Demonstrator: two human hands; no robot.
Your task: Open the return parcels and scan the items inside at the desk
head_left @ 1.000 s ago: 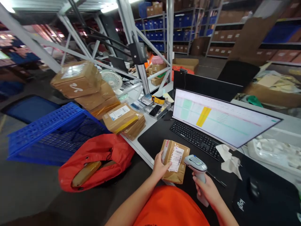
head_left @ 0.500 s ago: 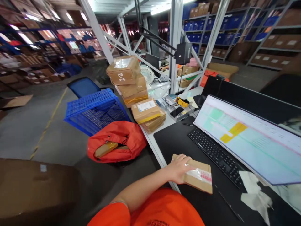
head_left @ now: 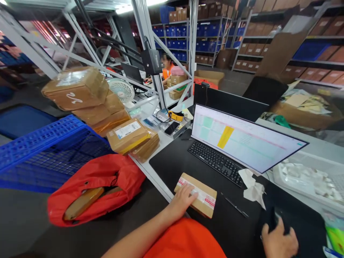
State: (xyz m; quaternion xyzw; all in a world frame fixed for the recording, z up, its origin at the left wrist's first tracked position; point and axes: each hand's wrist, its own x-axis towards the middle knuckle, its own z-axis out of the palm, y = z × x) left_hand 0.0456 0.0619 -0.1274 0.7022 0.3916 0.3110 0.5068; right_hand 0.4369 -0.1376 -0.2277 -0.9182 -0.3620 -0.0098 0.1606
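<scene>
My left hand (head_left: 184,202) lies on top of a flat brown cardboard parcel (head_left: 197,195), which has a red-and-white taped strip and sits on the black desk mat (head_left: 172,168). My right hand (head_left: 278,240) is at the lower right edge of the view, beside a dark object (head_left: 274,219) on a black pad, possibly a mouse. Its fingers partly hide that object. No barcode scanner shows in this view.
A monitor (head_left: 247,138) and black keyboard (head_left: 216,163) stand beyond the parcel, with crumpled tissue (head_left: 252,188) and a pen (head_left: 235,207) nearby. Stacked parcels (head_left: 126,138) sit on the desk's left. A red bag (head_left: 92,191) and blue crate (head_left: 48,154) lie left. A co-worker (head_left: 167,66) sits beyond.
The parcel now lies flat with its taped side up, not held up with its label showing. The scanner has left view, and my right hand has moved to the lower right.
</scene>
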